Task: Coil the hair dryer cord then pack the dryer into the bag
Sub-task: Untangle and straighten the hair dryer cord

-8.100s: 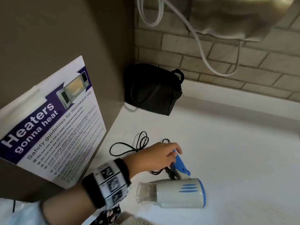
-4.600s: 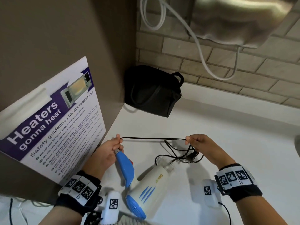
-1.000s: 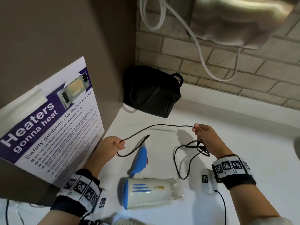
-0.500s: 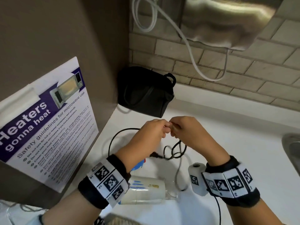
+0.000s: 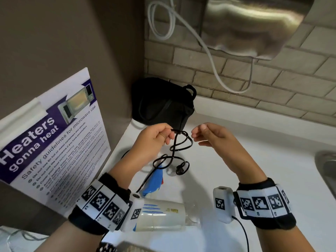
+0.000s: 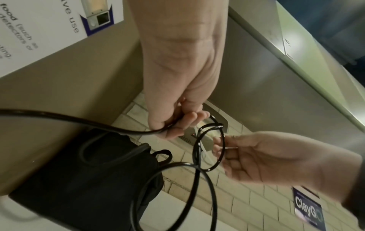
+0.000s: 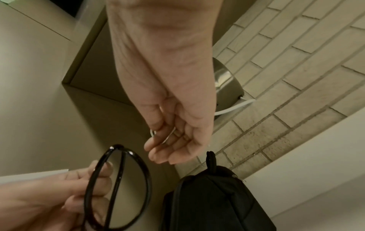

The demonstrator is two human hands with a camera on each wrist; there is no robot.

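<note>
Left hand point(image 5: 154, 138) fingers curled round the black cord point(image 5: 179, 144), holding a couple of loops that dangle below the fist, plug end hanging above the counter. Right hand point(image 5: 209, 135) relaxed, fingers loose, just beside the loops but apart from them. Hair dryer point(image 5: 161, 216) lies on its side on the white counter point(image 5: 254, 160) near the wrists; black bag point(image 5: 161, 104) stands in the back corner.

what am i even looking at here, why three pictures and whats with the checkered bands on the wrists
It is one person, filmed by three cameras at the same moment: one on the head looking down, one on each wrist looking along the hand. The patterned bands are part of that wrist gear. The left hand grips loops of a black cord; the right hand hangs open beside it, holding nothing. The cord runs down to a white and blue hair dryer lying on the white counter. A black bag stands in the corner.
</note>
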